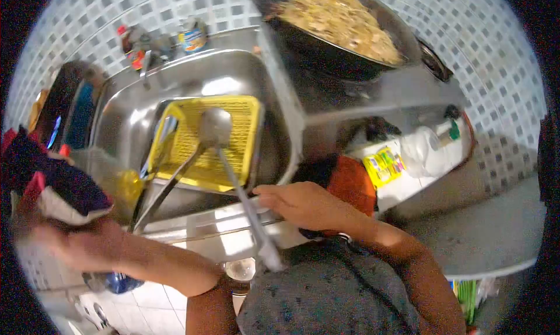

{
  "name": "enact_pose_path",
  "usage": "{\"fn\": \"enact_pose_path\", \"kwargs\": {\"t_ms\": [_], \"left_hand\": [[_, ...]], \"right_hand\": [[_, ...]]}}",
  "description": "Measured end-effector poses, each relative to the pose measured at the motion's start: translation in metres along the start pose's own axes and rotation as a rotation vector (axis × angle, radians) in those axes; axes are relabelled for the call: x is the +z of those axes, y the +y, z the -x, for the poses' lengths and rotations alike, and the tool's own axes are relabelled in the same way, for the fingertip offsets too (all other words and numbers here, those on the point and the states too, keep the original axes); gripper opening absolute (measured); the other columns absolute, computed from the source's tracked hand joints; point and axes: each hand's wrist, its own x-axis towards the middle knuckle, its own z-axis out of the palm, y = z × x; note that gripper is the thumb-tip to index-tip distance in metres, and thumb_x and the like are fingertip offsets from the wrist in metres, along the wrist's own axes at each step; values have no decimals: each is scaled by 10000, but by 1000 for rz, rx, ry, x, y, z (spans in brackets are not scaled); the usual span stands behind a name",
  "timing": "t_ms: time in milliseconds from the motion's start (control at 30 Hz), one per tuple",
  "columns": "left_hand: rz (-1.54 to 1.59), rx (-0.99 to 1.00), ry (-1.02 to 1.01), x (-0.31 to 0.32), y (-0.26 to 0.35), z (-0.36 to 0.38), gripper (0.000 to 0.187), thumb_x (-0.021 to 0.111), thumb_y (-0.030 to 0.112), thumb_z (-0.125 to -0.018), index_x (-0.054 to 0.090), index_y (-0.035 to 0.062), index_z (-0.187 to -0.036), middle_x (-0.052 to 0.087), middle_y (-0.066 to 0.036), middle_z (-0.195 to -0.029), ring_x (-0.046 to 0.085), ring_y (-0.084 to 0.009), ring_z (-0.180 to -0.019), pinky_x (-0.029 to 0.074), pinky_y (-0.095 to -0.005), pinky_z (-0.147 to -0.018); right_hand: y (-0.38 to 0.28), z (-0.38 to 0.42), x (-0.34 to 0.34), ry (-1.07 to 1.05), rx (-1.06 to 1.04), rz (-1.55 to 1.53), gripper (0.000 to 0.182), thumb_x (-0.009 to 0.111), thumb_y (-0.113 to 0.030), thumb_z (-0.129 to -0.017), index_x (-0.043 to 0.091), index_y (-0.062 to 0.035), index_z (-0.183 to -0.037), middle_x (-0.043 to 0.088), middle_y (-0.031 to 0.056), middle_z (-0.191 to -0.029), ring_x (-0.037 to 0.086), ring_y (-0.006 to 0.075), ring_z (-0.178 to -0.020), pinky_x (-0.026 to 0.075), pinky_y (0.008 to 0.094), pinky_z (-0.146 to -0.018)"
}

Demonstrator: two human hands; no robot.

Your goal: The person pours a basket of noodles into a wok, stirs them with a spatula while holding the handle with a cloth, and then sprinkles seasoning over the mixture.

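My left hand [79,241], smeared by motion, is at the far left against a dark cloth [64,180] with pink and white parts. I cannot tell whether its fingers grip the cloth. My right hand [300,203] lies at the sink's front edge, fingers stretched out and nothing seen in them. Its fingertips are right by the handle of a metal ladle [216,126]. That ladle rests bowl-down across a yellow plastic basket [255,142] inside the steel sink [280,101]. Another long-handled utensil [166,192] slants from the basket over the front rim.
A big dark wok [326,49] of noodle-like food stands at the back right. Bottles [131,43] and a can [192,36] line the sink's back ledge. Right of my hand are an orange-red item [353,186], a yellow packet [383,166] and a clear plastic bag [421,151].
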Motion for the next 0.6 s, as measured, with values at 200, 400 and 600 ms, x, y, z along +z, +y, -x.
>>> {"fn": "enact_pose_path", "kwargs": {"t_ms": [200, 400, 600], "left_hand": [[15, -87, -148, 11, 4, 31, 240, 502, 158, -700, 522, 36, -906, 536, -113, -901, 528, -274, -793, 416, -384, -688], [-226, -427, -605, 26, 16, 106, 260, 513, 123, -685, 523, 55, -935, 525, -91, -955, 496, -262, -875, 354, -376, -779], [-474, 62, -2137, 43, 26, 197, 385, 545, 201, -672, 468, 86, -1032, 458, -60, -1088, 385, -260, -1047, 305, -385, -837]], "right_hand": [[22, 62, -14, 105, -219, 115, 291, 439, -250, -798, 487, -69, -1021, 555, 129, -846, 543, 287, -759, 433, 342, -648], [76, 131, -43, 750, 128, 101, 219, 489, -38, -723, 533, -42, -938, 538, 125, -898, 502, 276, -842, 384, 342, -757], [129, 142, -66, 743, 49, 554, 345, 537, -94, -649, 506, -134, -990, 449, 61, -1082, 378, 282, -1023, 320, 406, -810]]}}
